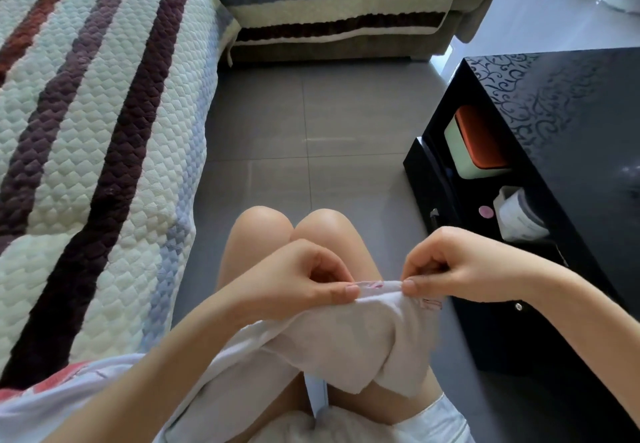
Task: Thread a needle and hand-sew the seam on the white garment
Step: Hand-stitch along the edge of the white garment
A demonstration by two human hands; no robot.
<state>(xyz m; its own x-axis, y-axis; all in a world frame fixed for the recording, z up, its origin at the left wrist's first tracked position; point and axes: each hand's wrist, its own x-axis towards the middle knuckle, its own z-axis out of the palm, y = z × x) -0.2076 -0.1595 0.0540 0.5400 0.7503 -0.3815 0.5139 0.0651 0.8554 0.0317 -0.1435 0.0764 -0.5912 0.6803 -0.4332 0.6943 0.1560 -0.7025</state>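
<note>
The white garment (349, 338) hangs over my lap, with its upper edge held up between both hands. My left hand (304, 276) pinches that edge at its left end, thumb on top. My right hand (450, 266) pinches the same edge a short way to the right. The stretch of seam (375, 285) between my thumbs shows faint pink marks. No needle or thread can be made out in the frame.
A striped quilted sofa cover (86, 151) fills the left. A glossy black table (554, 151) stands at the right, its shelf holding an orange-topped box (474, 141) and a white container (519, 214). Grey floor tiles (311, 123) lie ahead of my knees.
</note>
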